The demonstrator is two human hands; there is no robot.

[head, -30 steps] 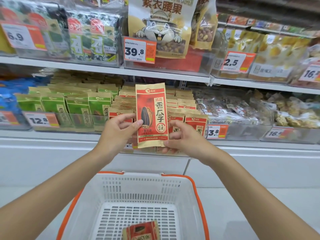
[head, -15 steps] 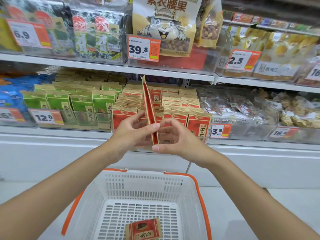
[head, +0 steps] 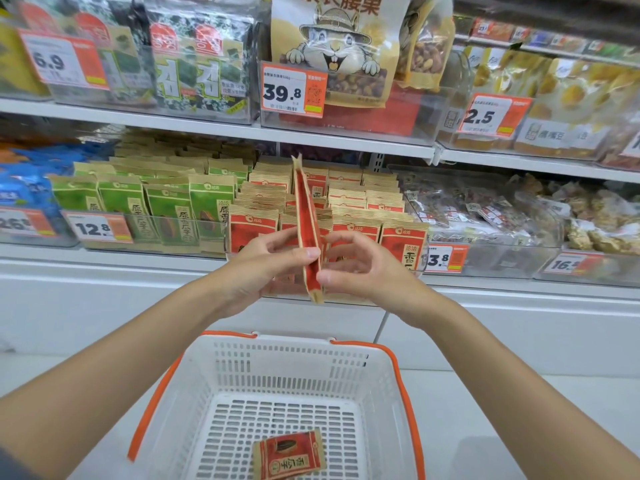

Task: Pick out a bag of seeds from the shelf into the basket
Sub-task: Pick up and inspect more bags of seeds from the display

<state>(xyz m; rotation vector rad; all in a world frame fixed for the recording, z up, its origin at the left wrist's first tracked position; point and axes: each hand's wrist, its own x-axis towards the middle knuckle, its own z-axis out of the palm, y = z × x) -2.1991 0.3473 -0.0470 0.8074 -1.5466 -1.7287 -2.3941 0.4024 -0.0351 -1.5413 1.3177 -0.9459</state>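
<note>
A red and tan bag of sunflower seeds (head: 305, 209) stands upright and edge-on to me, held in front of the shelf. My left hand (head: 266, 268) pinches its lower part from the left with thumb and fingers. My right hand (head: 360, 265) pinches it from the right near its bottom edge. Below my hands sits a white basket (head: 294, 372) with an orange rim. Another red seed bag (head: 289, 457) lies flat on the basket's floor. Behind my hands, rows of the same red seed bags (head: 349, 209) fill a clear shelf bin.
Green seed bags (head: 145, 209) stand left of the red ones, blue packs (head: 24, 188) further left. Clear bags of snacks (head: 485, 209) fill the bins to the right. The upper shelf (head: 214, 129) carries seaweed packs, a large cashew bag (head: 332, 46) and price tags.
The seed bag has turned from facing me flat to edge-on between my hands. The view has shifted slightly and shows more of the basket and the bag inside it.
</note>
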